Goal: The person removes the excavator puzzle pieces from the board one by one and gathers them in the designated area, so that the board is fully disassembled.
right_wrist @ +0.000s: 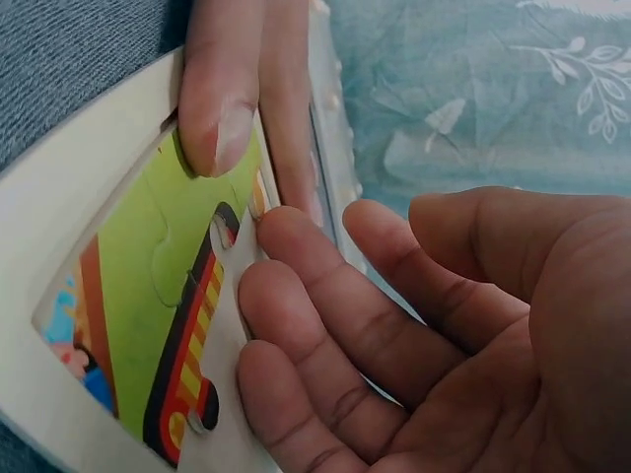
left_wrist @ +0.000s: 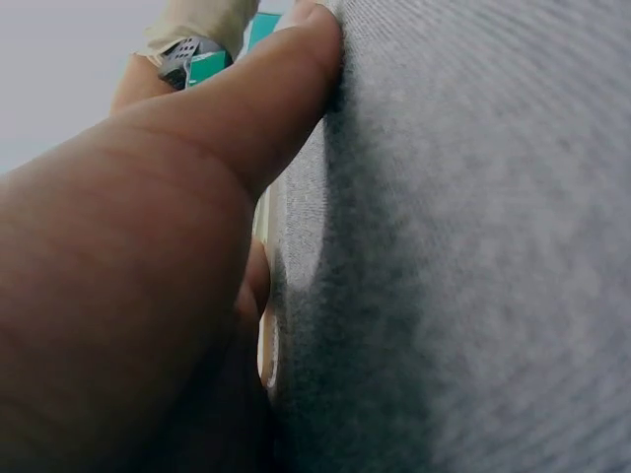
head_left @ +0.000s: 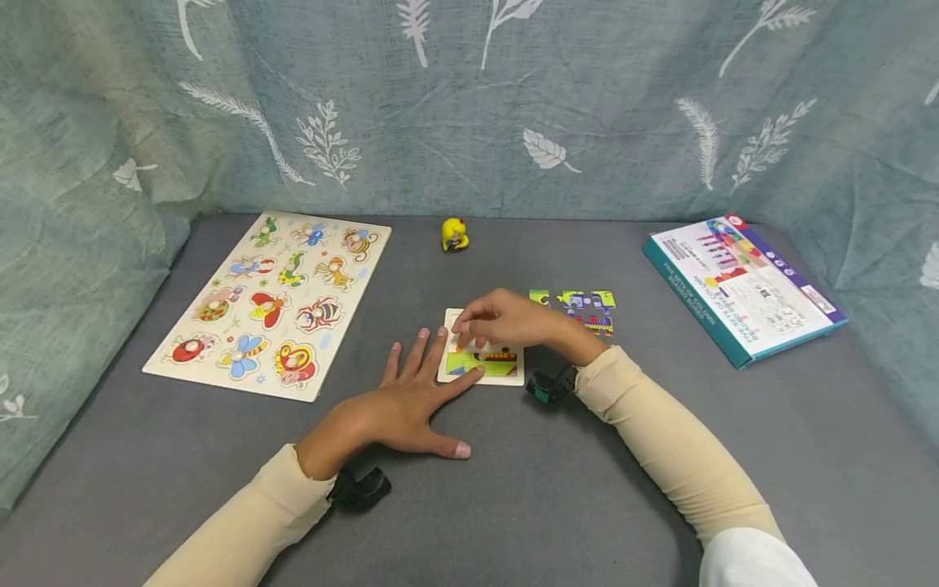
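A small framed jigsaw board [head_left: 517,377] lies between the hands; its filled part shows green ground and a red, black and yellow striped shape [right_wrist: 187,345]. My left hand [head_left: 411,408] is spread flat on the table, its index fingertip pressing the board's lower part and another finger at its left edge. Over the board's upper part hovers my right hand [head_left: 506,319], fingers loosely bent, fingertips close to the bare backing [right_wrist: 232,424]. In the right wrist view nothing shows between its thumb and fingers. The left wrist view holds mostly the left thumb [left_wrist: 246,108] on the grey cloth.
Loose jigsaw pieces [head_left: 587,300] lie just right of the board, partly behind the right wrist. A large insect puzzle board [head_left: 333,322] rests at left, a yellow toy figure [head_left: 454,234] at the back, and a teal-edged box [head_left: 744,285] at right. A leaf-patterned curtain [head_left: 469,114] hangs behind.
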Demonstrator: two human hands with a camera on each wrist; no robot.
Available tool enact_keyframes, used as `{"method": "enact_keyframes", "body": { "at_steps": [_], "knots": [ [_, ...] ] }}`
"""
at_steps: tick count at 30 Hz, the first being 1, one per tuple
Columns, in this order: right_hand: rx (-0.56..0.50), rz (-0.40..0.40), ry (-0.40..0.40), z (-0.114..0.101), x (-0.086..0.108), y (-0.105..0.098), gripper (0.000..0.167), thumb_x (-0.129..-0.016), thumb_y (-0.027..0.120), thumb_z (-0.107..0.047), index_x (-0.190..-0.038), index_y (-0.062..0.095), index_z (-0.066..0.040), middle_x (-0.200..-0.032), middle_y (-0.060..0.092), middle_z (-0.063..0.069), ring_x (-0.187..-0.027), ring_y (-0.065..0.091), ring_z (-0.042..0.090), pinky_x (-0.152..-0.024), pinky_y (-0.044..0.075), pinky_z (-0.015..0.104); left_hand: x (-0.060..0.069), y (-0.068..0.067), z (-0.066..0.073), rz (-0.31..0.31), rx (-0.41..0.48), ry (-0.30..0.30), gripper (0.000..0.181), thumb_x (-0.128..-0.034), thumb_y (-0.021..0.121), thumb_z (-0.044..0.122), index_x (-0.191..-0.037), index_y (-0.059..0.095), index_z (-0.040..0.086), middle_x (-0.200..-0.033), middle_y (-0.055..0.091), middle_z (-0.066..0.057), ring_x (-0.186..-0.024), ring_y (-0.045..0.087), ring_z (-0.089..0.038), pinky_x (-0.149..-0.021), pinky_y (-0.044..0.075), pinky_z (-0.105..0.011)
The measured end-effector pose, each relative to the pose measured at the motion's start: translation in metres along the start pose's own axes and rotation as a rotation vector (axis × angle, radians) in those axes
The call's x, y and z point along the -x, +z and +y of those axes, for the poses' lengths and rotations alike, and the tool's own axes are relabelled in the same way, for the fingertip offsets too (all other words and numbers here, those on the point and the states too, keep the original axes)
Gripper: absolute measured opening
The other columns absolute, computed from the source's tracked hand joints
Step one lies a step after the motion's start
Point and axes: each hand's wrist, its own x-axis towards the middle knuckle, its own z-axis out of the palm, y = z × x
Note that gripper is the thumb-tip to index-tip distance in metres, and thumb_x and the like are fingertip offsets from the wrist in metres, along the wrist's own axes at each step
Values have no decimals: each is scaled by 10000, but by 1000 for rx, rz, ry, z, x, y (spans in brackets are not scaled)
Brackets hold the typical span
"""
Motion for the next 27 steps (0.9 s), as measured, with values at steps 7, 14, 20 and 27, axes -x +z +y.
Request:
{"method": "enact_keyframes", "body": {
  "at_steps": [7, 14, 20, 27],
  "knots": [
    [-44, -22, -12, 2, -2, -1, 299, -981, 450, -86, -1165, 663, 14, -984, 717, 69, -824, 608, 186, -662, 456, 275, 0, -2, 2, 0, 10, 0, 986, -768, 606, 755, -1561, 199, 334, -1565, -238, -191, -1388, -270, -403, -1043, -130, -657],
    [-37, -16, -35, 3, -1, -1, 297, -981, 451, -94, -1158, 660, 22, -981, 716, 66, -843, 627, 187, -706, 492, 295, -1, -1, 2, 6, 14, -2, 993, -762, 611, 756, -1562, 207, 327, -1564, -240, -198, -1392, -260, -410, -1040, -127, -664],
    [-34, -14, -34, 3, -3, 1, 302, -989, 441, -82, -1178, 648, 30, -961, 711, 71, -808, 614, 180, -641, 463, 274, -1, -2, 3, -4, 16, -9, 988, -764, 613, 753, -1561, 202, 336, -1565, -248, -177, -1392, -269, -393, -1043, -136, -653],
    [-40, -10, -18, 3, -4, 2, 285, -992, 453, -88, -1143, 669, 19, -944, 713, 61, -762, 576, 157, -600, 416, 252, -2, -1, 2, 13, 21, -4, 969, -773, 612, 744, -1558, 224, 330, -1573, -222, -183, -1398, -253, -400, -1042, -134, -656]
  ]
}}
